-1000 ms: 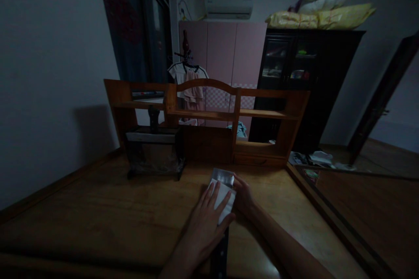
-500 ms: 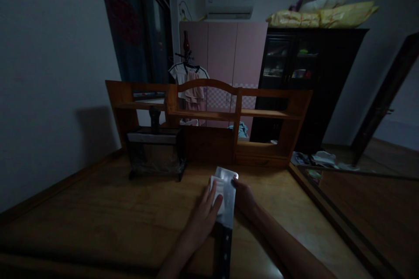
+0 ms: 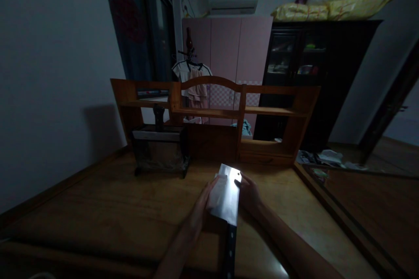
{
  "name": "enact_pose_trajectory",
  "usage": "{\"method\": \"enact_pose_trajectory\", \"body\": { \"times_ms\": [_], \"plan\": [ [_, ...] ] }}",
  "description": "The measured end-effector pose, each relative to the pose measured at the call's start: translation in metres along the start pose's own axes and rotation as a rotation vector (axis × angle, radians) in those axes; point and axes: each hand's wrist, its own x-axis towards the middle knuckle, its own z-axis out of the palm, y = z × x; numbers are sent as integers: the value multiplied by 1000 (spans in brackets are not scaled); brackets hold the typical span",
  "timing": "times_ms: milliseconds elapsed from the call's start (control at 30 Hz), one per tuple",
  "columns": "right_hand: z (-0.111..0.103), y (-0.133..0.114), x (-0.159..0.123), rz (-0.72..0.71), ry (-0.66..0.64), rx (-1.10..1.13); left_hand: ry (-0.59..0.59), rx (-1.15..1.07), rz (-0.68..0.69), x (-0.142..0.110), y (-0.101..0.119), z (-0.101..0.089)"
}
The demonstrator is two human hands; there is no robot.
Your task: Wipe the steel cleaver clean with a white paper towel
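Note:
A cleaver (image 3: pixel 231 200) with a broad shiny blade and a black riveted handle is held over the wooden tabletop, handle toward me. My right hand (image 3: pixel 250 194) pinches the blade's far right corner, beside its small hole. My left hand (image 3: pixel 200 209) is at the blade's left edge, closed around a folded white cloth or tissue (image 3: pixel 218 183) pressed to the metal. Part of the cloth and some left fingers are hidden or dim. Beyond the hands, a black-framed knife holder (image 3: pixel 160 150) stands on the tabletop with a black handle (image 3: pixel 159 117) sticking up.
A wooden shelf unit (image 3: pixel 209 113) runs along the far side of the tabletop (image 3: pixel 108 209). A white wall (image 3: pixel 55 74) bounds the left side. Farther back are a pink wardrobe (image 3: pixel 224 48), a dark cabinet (image 3: pixel 330 83) and hanging clothes (image 3: pixel 196 83).
My left hand and the white cloth have shifted from the blade's face to its left edge. The blade has tilted and now catches bright light. My view has shifted slightly.

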Motion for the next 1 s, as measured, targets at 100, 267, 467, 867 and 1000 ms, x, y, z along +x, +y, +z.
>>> {"method": "enact_pose_trajectory", "body": {
  "times_ms": [100, 267, 467, 867, 1000],
  "plan": [
    [5, -2, -3, 16, -5, -18, -1, 80, 45, 0, -1, 0],
    [9, -4, -6, 28, 0, -61, -20, 134, 42, -1, -7, 1],
    [12, -4, -8, 8, 4, -20, 7, 89, 64, 2, -17, 1],
    [-3, 0, 0, 36, -22, -51, 45, 1653, 410, -12, -7, 5],
    [-4, 0, 1, 14, -29, -50, 45, 1854, 507, -13, -6, 13]
  ]
}}
